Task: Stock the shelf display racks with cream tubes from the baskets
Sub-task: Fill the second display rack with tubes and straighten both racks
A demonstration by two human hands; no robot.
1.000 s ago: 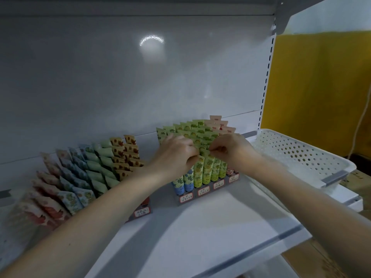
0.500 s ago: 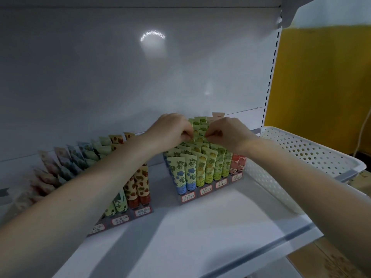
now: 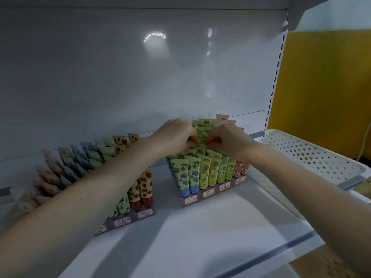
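The cream tubes (image 3: pixel 202 173) stand cap-down in tight stepped rows in the right rack (image 3: pixel 210 195), which sits toward the far right of the shelf (image 3: pixel 200 241). Blue-patterned tubes fill its left columns, yellow and green ones the middle, and a red column the right edge. Both hands meet over the middle rows of green tubes. The left hand (image 3: pixel 176 135) has a narrow grip: its fingers are curled under and their tips pinch the flat crimped tops there. The right hand (image 3: pixel 226 139) mirrors it from the other side, fingers curled in and tips closed on the same cluster of tops, almost touching the left hand's. Which single tube each grip has cannot be told, since the knuckles cover the contact.

Small label cards (image 3: pixel 208 193) line the front of the rack. The left rack (image 3: pixel 128 219) stands apart on the shelf to the left, partly behind the left forearm, filled with red, green, blue and pink tubes. A white perforated basket (image 3: pixel 313 145) sits just beside the right rack on the right, overhanging the shelf end. The grey back panel (image 3: pixel 120 77) rises behind, and a yellow wall (image 3: pixel 325 87) shows at far right.
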